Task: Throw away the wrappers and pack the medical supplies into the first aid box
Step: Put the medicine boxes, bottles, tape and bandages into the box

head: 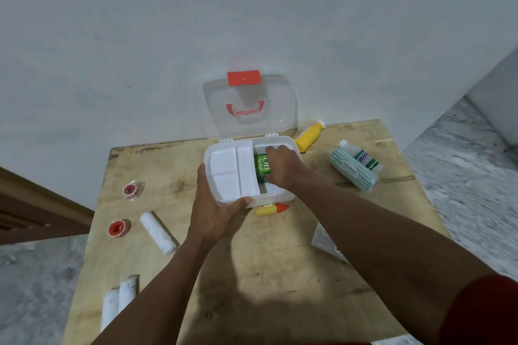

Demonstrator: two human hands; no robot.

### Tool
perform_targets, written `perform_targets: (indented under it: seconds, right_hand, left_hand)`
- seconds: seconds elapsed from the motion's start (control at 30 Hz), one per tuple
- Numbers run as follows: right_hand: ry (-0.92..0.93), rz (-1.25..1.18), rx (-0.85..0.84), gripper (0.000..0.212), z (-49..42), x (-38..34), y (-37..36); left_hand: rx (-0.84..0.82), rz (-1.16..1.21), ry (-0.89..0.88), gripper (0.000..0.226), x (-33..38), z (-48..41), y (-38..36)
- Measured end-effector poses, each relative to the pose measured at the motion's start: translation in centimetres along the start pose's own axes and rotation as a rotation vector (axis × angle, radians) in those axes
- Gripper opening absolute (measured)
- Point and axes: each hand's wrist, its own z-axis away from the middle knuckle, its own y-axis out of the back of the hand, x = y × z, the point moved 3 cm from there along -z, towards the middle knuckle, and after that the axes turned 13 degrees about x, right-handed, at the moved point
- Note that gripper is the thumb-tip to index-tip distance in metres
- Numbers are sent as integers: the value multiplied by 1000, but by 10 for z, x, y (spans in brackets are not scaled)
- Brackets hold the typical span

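The white first aid box point(277, 197) stands open at the far middle of the wooden table point(252, 274), its clear lid point(249, 106) with red latch leaning on the wall. A white divided tray point(232, 173) sits over the box's left half. My left hand point(215, 204) grips the box's near left corner, thumb on the rim. My right hand point(281, 166) reaches inside the right half, fingers on a green herbal box point(262, 165). A small yellow bottle with a red cap point(272, 209) lies just in front of the box.
Two red tape rolls point(133, 190) point(119, 228) and a white gauze roll point(158, 232) lie on the left. More white rolls point(119, 300) rest at the near left edge. On the right are a yellow bottle point(308, 136), a white bottle point(361, 158), a striped bandage pack point(353, 173) and a flat packet point(325, 241).
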Motion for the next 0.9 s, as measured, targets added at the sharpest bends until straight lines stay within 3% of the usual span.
perform_targets:
  seconds: [0.27, 0.7, 0.9]
  right_hand:
    - [-31, -32, -25, 58, -10, -3, -3]
    - [-51, -51, -20, 39, -4, 0, -6]
    - [-90, -172, -16, 31, -1, -6, -9]
  left_hand:
    - [11, -2, -7, 89, -2, -1, -3]
    - [9, -34, 2, 92, -8, -1, -1]
    - [6, -52, 5, 95, -8, -4, -1]
